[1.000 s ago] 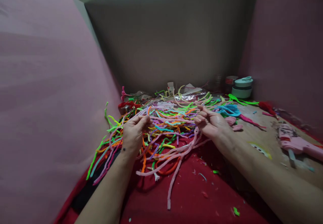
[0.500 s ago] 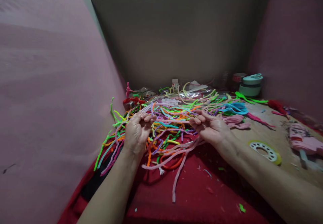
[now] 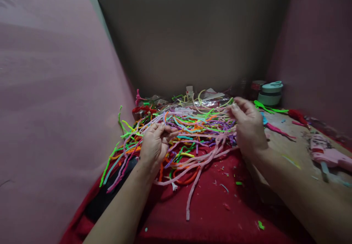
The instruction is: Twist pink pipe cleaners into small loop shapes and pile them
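Note:
A large tangle of coloured pipe cleaners (image 3: pixel 192 126) spreads across the middle. My left hand (image 3: pixel 156 143) is over the left part of the pile, palm partly up, with thumb and fingers pressed together. Whatever lies between those fingertips is too small to make out. At the pile's right end, my right hand (image 3: pixel 249 128) is raised with thumb and fingertips in a pinch. Pipe cleaner ends show just behind that pinch, but I cannot tell if it grips one. Pale pink pipe cleaners (image 3: pixel 203 159) hang forward over the red cloth (image 3: pixel 217 214) between my forearms.
On the right stands a tan board (image 3: pixel 283 145) bearing a pink glue gun (image 3: pixel 327 152). A mint-green lidded container (image 3: pixel 271 93) is at the back right. Small scraps (image 3: pixel 261 225) dot the red cloth. Walls close in at left, back and right.
My right hand has moved right and up, from mid-pile to its right end, now covering most of the blue bundle. My left hand has shifted slightly right, its fingers still together.

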Demonstrator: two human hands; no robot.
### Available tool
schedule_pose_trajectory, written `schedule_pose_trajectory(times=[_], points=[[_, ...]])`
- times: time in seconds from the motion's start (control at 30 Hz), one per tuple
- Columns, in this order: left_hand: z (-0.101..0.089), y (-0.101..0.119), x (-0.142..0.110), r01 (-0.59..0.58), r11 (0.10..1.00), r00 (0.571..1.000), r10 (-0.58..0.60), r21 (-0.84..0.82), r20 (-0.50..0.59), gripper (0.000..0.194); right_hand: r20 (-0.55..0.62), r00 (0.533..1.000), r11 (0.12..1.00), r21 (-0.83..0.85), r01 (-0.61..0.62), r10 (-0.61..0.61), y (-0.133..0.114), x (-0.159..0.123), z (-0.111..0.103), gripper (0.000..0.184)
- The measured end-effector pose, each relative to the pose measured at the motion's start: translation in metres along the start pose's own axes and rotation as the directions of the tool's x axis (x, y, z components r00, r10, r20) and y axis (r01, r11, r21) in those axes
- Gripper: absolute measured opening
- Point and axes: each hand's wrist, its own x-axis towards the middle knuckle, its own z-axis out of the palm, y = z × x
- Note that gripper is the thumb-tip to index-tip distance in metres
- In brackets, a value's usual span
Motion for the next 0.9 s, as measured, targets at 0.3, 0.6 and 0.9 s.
schedule_pose_trajectory(times=[0.3, 0.6, 0.9], points=[[0.003, -0.008, -0.002, -0.025, 0.990, 0.999, 0.029, -0.139, 0.026, 0.013, 0.639, 0.683, 0.570, -0.431, 0.699, -0.354, 0.013, -0.055, 0.023, 0.032], [-0.001, 0.010, -0.009, -0.321, 0.825, 0.947, 0.284, 0.465, 0.149, 0.016, 0.712, 0.641, 0.508, -0.455, 0.732, -0.287, 0.014, -0.037, 0.018, 0.021], [-0.018, 0.032, 0.002, 0.126, 0.834, 0.914, -0.308, 0.537, 0.265, 0.020, 0.757, 0.644, 0.822, -0.434, 0.370, 0.110, -0.011, -0.029, 0.011, 0.019]])
